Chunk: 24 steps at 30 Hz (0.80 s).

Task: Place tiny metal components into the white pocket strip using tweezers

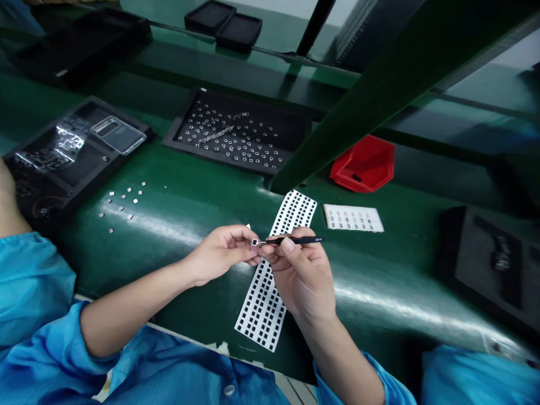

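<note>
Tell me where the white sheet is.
In the head view, the white sheet lies slanted at centre on the table, partly hidden behind the right hand, its far end left of the pad.

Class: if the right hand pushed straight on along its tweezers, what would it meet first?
Probably the small square piece at the left hand; the tip of the tweezers seems to touch it, though depth is unclear.

Worktop (198,197): glossy green, spans most of view | Lighting: whitish streaks (392,304) reflect off its surface | Thick dark-green post (358,109): slants up rightward | Slim black post (315,27): behind | Pale background (278,8): top edge, wall or floor indeterminable
</note>
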Each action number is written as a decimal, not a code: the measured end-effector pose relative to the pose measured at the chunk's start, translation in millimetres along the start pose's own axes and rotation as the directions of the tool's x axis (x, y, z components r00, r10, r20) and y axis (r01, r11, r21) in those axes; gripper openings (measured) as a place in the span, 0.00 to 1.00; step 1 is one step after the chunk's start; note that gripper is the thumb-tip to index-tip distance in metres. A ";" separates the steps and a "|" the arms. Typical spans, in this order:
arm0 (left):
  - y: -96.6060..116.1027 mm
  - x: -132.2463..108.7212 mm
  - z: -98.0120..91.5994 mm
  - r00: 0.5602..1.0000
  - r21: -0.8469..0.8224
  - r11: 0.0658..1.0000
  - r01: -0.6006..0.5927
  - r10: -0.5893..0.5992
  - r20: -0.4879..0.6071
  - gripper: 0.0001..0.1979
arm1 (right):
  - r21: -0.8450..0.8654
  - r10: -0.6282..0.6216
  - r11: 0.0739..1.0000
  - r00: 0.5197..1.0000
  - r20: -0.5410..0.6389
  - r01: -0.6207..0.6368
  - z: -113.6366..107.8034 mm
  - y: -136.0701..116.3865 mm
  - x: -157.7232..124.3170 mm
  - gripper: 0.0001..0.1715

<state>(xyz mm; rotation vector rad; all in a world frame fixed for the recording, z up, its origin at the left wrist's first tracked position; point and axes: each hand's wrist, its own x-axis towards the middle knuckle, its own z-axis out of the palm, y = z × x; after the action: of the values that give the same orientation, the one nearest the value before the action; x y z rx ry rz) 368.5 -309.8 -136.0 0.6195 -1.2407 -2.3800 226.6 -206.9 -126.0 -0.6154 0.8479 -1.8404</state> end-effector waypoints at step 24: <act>13.4 -0.5 -3.6 0.954 0.105 0.988 -0.115 0.139 -0.266 0.11 | -0.234 -0.176 0.959 0.983 -0.061 0.157 -4.1 -9.9 1.3 0.14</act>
<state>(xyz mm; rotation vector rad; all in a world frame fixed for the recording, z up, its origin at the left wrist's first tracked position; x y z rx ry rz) 372.6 -319.2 -126.5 0.8375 -1.2284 -2.0618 217.5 -204.3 -120.8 -0.7812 1.1018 -1.9448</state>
